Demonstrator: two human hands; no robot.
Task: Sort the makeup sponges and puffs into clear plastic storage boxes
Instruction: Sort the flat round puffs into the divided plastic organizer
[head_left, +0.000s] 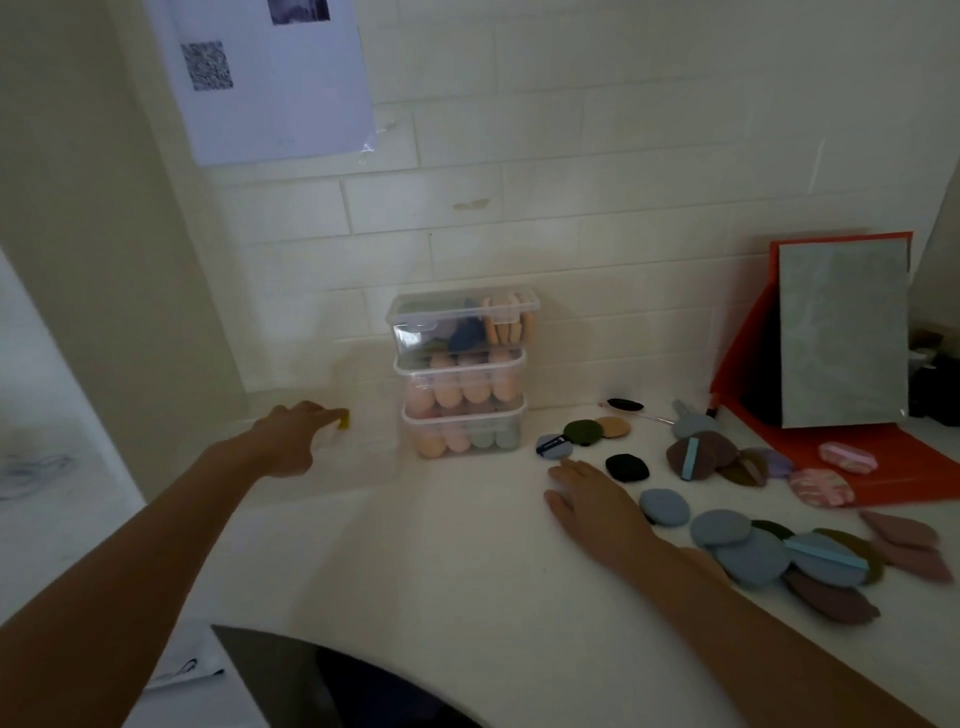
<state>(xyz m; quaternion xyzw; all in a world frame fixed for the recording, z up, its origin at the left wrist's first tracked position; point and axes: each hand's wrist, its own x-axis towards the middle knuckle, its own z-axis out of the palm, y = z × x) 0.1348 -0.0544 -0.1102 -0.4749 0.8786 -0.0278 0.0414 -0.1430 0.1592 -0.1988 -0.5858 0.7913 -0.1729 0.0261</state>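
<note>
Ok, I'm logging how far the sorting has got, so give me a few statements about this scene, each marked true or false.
1. Three clear boxes stand stacked against the tiled wall. True.
2. The top box is empty. False: it holds puffs, peach and dark blue among them.
3. The left hand pinches a small yellow piece. True.
4. The right hand grips a blue puff. False: it lies flat on the counter, holding nothing.
5. Every puff is already boxed. False: many loose puffs lie on the counter at right.
</note>
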